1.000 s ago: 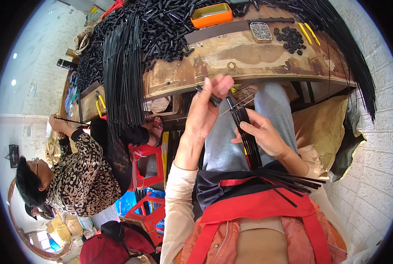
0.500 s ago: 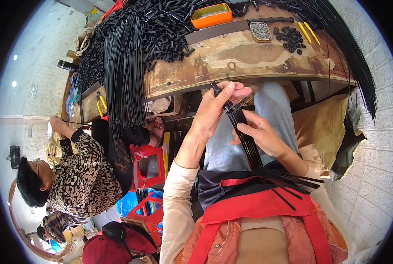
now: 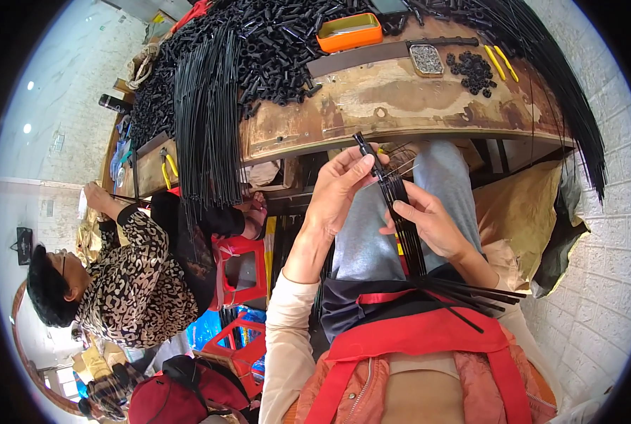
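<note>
Left hand [image 3: 342, 185]: fingers closed on a slim black fitting [image 3: 363, 146]. Right hand [image 3: 434, 220]: fingers closed around a bundle of black rods [image 3: 404, 230], held above the grey trousers [image 3: 442, 187] and in front of the table [image 3: 358, 99]. The fitting is located at the upper ends of the rods; contact between them cannot be determined. Pale markings on the black canister [image 3: 114, 104] and the black hanging bag [image 3: 24, 245] are too small to read.

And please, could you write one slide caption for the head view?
Left grip holds a black tubular part near the ends of black rods in the right grip, beside a workbench.
</note>
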